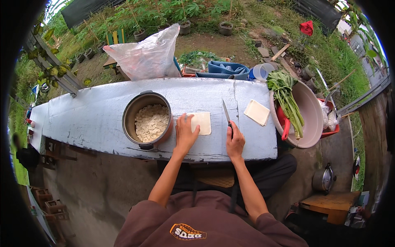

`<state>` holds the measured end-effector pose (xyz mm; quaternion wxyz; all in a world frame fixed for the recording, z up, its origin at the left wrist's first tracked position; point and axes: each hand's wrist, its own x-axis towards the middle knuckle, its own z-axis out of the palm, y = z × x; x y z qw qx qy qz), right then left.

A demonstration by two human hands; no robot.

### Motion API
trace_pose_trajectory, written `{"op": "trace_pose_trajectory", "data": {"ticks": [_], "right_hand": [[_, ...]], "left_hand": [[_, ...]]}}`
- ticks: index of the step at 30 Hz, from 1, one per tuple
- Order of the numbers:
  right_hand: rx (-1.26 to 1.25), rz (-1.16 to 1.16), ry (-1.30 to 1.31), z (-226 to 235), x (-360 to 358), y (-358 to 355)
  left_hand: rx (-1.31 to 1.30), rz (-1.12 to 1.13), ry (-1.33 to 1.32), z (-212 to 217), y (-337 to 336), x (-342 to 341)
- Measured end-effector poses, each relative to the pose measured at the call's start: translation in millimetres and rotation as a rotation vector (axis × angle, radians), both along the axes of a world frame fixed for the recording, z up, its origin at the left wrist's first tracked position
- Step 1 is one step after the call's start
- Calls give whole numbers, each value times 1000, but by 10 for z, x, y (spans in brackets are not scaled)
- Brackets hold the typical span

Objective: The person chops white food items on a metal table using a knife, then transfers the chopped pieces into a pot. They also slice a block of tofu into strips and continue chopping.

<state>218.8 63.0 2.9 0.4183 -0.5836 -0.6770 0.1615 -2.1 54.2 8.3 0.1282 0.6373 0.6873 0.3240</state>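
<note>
My right hand [235,142] is closed around the dark handle of a knife [226,112], whose blade points away from me over the table. On the left edge of a pale, flat square piece [201,123] rests my left hand [186,133], its fingers apart and its thumb by the near side. Whether the square is one slab or a stack of thin sheets, I cannot tell. Left of that hand stands a dark pot [128,119] with small pale cut pieces [151,122] in it. Another pale square stack [257,112] lies to the right of the knife.
A beige basin [314,111] holding leafy green stalks [287,101] and a red-handled item [284,127] sits at the right. Along the table's far edge are a plastic bag [150,57], a blue cloth-like bundle [226,69] and a clear blue-rimmed container [260,72].
</note>
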Motion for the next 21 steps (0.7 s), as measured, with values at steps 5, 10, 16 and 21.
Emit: {"op": "trace_pose_trajectory", "data": {"ticks": [5,10,16,21], "right_hand": [[81,-15,-79,-41,-11,6],[125,11,-138,-46,-28,6],[139,-7,-110,-18,-45,-1],[150,-10,-97,-11,-38,4]], "left_hand": [[48,-178,147,-67,-167,117],[141,-174,101,-152,-184,346],[222,-91,33,-136,-270,584],[197,-3,15,-160,-267,715]]}}
